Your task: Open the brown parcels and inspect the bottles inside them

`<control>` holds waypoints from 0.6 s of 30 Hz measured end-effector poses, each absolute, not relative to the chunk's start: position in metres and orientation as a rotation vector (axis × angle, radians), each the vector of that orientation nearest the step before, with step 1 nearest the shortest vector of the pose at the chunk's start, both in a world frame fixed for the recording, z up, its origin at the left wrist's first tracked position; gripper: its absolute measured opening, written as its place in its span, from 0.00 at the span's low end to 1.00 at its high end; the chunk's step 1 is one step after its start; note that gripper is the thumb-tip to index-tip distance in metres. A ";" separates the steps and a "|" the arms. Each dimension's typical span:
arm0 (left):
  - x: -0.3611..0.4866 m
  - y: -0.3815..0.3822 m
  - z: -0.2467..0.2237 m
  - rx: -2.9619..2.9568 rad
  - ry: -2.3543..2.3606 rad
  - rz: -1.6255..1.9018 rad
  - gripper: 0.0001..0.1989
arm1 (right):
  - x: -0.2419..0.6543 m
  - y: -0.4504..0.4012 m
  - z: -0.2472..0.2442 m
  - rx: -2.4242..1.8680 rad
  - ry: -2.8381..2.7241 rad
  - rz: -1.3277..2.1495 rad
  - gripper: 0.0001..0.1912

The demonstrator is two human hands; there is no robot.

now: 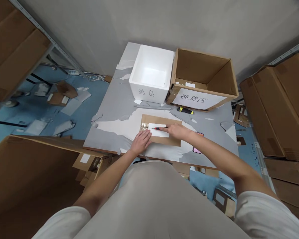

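Note:
A flat brown cardboard box (175, 142) lies on the table in front of me, with a white label and shiny tape at its left end. My right hand (177, 131) is closed around a red and black utility knife (160, 128), whose tip points left over the label near the tape. The fingers of my left hand (141, 142) are stretched out flat, resting on the box's lower left corner. A pink-screened phone (197, 149) lies beside my right forearm, partly hidden by it. Beyond the box rests a second utility knife, yellow and black (185, 110).
At the table's back stand a white foam box (149, 94) and an open cardboard carton (204, 87), both with handwritten signs. The table's grey covering (107, 114) is torn. A big carton (40, 172) is at my left; stacked boxes (276, 113) stand right. Scraps litter the blue floor.

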State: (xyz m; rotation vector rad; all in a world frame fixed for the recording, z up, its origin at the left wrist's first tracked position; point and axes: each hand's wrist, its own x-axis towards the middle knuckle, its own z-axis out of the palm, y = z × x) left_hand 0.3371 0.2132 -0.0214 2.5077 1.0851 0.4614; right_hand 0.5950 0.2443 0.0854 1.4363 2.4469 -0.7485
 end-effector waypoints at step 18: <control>0.339 0.221 0.001 2.578 1.063 0.350 0.21 | 0.743 0.113 0.096 2.146 2.332 -0.822 0.25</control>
